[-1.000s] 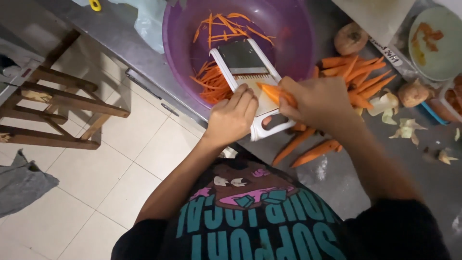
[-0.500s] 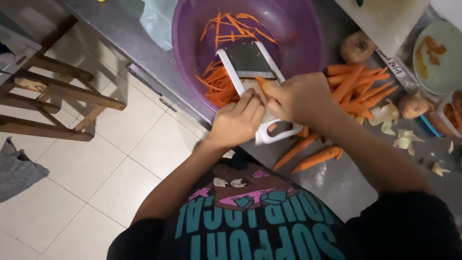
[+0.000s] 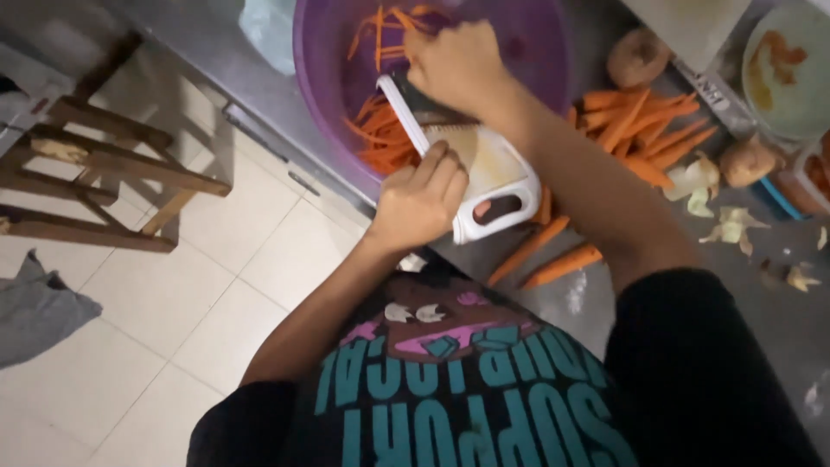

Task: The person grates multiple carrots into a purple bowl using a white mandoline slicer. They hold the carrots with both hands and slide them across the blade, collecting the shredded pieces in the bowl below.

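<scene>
A white slicer board [image 3: 484, 169] leans over the rim of a purple bowl [image 3: 553, 52] that holds orange carrot strips [image 3: 380, 138]. My left hand [image 3: 419, 203] grips the slicer's handle end near its oval hole. My right hand [image 3: 458, 65] is at the slicer's upper end, over the bowl, fingers closed; the carrot piece under it is hidden. Peeled whole carrots [image 3: 644, 125] lie in a pile to the right of the bowl, and two more carrots [image 3: 553, 255] lie on the steel counter [image 3: 769, 311] below the slicer.
Onions [image 3: 638, 56] and peel scraps [image 3: 731, 225] lie on the counter's right side, beside a pale plate [image 3: 787, 73]. A wooden stool [image 3: 95, 169] stands on the tiled floor at left, with a grey cloth [image 3: 39, 307] below it.
My right hand has slid up the slicer from its lower end to the top, over the bowl. My left hand has stayed on the handle. The view has shifted slightly.
</scene>
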